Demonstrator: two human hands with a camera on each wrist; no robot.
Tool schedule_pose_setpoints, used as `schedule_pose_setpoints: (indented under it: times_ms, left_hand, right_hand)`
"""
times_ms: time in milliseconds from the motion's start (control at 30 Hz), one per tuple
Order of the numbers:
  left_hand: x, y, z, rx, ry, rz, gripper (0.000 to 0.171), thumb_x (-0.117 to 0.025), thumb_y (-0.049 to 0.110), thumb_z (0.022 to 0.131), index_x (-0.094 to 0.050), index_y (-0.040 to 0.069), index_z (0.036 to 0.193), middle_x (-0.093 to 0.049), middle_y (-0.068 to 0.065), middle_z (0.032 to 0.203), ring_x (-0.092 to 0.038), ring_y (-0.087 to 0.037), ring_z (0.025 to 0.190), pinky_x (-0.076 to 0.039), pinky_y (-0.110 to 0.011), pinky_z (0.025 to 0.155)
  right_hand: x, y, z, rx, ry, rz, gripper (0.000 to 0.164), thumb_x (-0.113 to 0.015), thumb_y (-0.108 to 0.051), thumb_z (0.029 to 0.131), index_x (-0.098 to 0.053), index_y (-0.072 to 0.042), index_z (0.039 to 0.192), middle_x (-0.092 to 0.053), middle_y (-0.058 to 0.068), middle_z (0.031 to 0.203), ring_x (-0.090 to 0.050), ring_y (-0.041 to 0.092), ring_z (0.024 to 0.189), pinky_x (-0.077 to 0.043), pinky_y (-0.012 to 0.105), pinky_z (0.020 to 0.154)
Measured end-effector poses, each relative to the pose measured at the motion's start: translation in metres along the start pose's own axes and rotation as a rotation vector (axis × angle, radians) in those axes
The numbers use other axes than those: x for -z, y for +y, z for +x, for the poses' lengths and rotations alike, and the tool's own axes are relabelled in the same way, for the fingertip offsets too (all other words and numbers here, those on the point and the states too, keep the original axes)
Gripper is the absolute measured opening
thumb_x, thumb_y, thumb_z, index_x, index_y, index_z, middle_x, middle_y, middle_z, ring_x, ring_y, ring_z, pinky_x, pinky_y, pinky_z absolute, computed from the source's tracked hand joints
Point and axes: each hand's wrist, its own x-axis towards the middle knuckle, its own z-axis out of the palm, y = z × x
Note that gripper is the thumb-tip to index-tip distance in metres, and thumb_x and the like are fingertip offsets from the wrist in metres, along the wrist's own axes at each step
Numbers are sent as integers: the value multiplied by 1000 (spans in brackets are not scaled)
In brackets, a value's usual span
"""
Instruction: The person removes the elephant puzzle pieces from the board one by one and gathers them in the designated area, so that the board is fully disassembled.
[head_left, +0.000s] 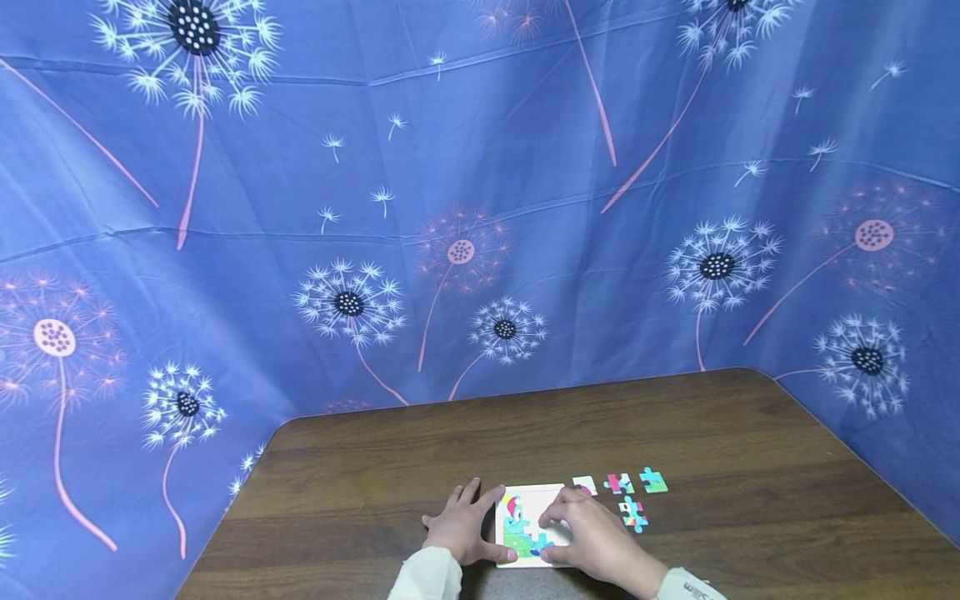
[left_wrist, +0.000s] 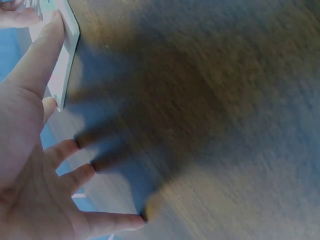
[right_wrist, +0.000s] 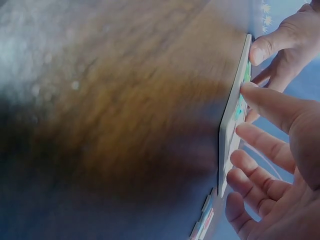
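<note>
Puzzle board [head_left: 542, 497], nearly square, picture's top [head_left: 513, 506] toward the table's far edge [head_left: 517, 397]

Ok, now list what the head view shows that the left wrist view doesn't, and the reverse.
Only the head view: four loose puzzle pieces right of the board, and both pale sleeves.

Only the left wrist view: the left hand from its palm side.

Both: that hand with its thumb on the board, part of the right hand, the brown table and some blue cloth.
</note>
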Motion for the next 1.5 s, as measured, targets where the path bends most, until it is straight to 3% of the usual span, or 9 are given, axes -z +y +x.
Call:
schedule_pose_setpoints:
  times_ms: [333, 667, 1033, 1500]
  left_hand:
    - [0, 3, 0, 27, -6, 20, 86, -90, 49, 72, -53, 25, 146, -45, -18, 152, -42, -47, 139, -36, -87, 84]
    - [2, 7, -1, 44, -26, 57, 83, -88, 51, 73, -53, 34, 146, -44, -16, 153, -42, -44, 140, -38, -85, 85]
    - [2, 11, -1, 81, -57, 58, 83, -87, 51, 75, -51, 37, 149, -42, -13, 156, -38, -42, 144, -37, -84, 89]
    - [1, 10, 2, 116, -98, 29, 82, -86, 50, 77, -49, 38, 149, -39, -11, 159, -34, -42, 146, -35, -85, 89]
  right_hand:
    - [-1, -1, 0, -1, 0, -11, 31, -92, -34, 71, -80, -18, 95, -56, -13, 92, -57, 7, 82, -47, 28, 66]
    - [-2, -4, 2, -44, -19, 68, 23, -92, -25, 71, -78, -20, 88, -54, -14, 91, -54, 7, 79, -44, 26, 62]
    - [-4, -3, 1, 7, 22, 59, 32, -92, -21, 69, -64, -21, 85, -55, -14, 94, -50, 6, 83, -46, 27, 66]
    - [5, 6, 4, 31, -18, 17, 25, -91, -24, 72, -73, -19, 89, -56, -11, 92, -55, 11, 88, -49, 32, 72]
